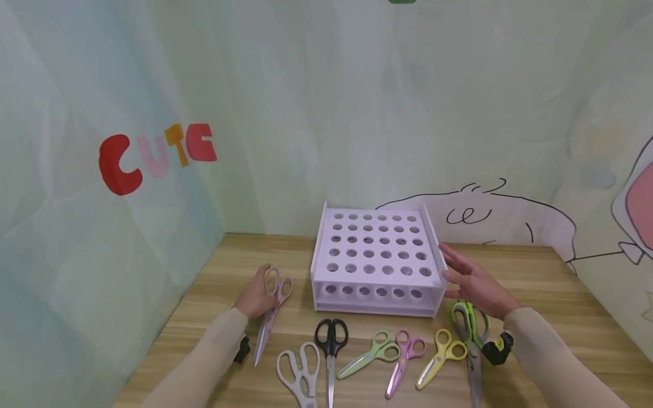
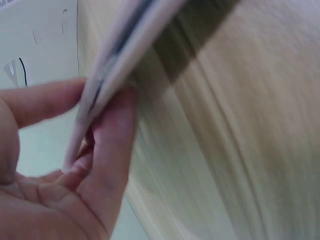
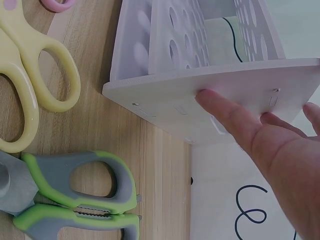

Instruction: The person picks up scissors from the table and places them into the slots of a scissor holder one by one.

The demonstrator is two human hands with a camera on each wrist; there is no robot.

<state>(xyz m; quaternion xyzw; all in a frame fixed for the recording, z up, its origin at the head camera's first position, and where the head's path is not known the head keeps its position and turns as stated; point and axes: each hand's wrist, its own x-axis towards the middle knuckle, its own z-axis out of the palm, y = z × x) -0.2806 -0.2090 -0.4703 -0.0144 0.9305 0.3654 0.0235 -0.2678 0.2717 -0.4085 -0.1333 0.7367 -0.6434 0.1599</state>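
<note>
My left hand (image 1: 257,296) pinches a pair of pale pink scissors (image 1: 270,317) by the handles, blades pointing toward me. In the left wrist view, thumb and fingers press on either side of the scissors' pink handle (image 2: 112,65). A white rack (image 1: 377,276) with rows of round holes stands at the back middle of the table. Against its right side wall (image 3: 200,95), my right hand (image 1: 476,281) rests with fingers extended; in the right wrist view the fingertips touch that wall.
Along the front lie white-handled scissors (image 1: 301,371), black scissors (image 1: 331,340), green scissors (image 1: 374,352), pink scissors (image 1: 403,362), yellow scissors (image 1: 440,360) and grey-green kitchen scissors (image 1: 471,340). A printed cloth backdrop (image 1: 357,113) surrounds the wooden table (image 1: 224,255).
</note>
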